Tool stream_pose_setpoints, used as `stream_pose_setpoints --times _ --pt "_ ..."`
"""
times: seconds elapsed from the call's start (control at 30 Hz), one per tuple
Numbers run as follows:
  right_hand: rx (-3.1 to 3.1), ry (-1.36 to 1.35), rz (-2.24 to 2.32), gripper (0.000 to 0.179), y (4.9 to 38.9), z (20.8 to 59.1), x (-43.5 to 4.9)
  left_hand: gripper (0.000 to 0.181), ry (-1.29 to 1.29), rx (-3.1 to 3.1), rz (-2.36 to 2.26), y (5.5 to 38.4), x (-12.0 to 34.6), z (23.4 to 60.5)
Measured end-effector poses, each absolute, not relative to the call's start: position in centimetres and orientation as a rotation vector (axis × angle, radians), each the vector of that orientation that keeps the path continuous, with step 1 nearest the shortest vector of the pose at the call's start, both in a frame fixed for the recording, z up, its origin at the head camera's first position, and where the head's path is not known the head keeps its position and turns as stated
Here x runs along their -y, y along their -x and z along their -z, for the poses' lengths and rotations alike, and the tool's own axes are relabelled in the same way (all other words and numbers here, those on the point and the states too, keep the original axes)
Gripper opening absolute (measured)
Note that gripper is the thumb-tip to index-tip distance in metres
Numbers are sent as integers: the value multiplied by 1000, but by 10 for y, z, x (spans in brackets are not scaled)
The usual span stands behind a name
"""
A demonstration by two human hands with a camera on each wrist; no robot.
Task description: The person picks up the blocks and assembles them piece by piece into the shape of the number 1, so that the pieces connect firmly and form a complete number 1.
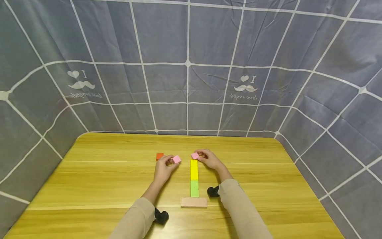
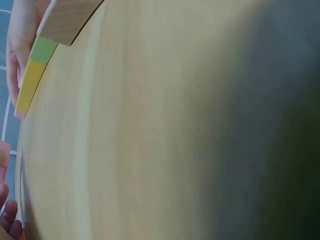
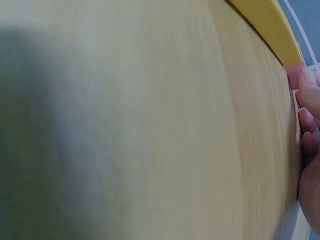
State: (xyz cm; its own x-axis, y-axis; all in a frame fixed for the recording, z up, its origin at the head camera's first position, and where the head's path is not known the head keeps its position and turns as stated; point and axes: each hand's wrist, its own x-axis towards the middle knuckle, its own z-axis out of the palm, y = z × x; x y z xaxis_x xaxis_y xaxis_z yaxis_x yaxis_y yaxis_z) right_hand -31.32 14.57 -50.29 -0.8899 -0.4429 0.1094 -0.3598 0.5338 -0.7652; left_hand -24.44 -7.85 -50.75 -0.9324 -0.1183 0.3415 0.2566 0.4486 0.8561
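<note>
Between thumb and fingers my left hand [image 1: 163,170] pinches a pink block [image 1: 176,159], left of the row of blocks. My right hand [image 1: 210,160] pinches a second pink block [image 1: 195,155] at the far end of a yellow block [image 1: 194,169]. A green block [image 1: 194,188] follows the yellow one in line, and its near end meets a plain wooden block [image 1: 194,202] lying crosswise. In the right wrist view, the thumb presses the pink block [image 3: 295,75] against the yellow block's end. Just beyond my left fingers lies a red block [image 1: 159,156], partly covered by the hand.
The wood-grain table [image 1: 98,186] reaches back to a grey checked curtain [image 1: 167,83], which hangs behind it and along both sides. Black wrist mounts [image 1: 161,217] stick out from both sleeves, low over the tabletop.
</note>
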Motion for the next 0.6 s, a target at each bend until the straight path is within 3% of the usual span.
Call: stream_pose_setpoints --times 0.6 --pt "-2670 663 1323 30 311 501 -145 24 166 2495 1424 268 59 504"
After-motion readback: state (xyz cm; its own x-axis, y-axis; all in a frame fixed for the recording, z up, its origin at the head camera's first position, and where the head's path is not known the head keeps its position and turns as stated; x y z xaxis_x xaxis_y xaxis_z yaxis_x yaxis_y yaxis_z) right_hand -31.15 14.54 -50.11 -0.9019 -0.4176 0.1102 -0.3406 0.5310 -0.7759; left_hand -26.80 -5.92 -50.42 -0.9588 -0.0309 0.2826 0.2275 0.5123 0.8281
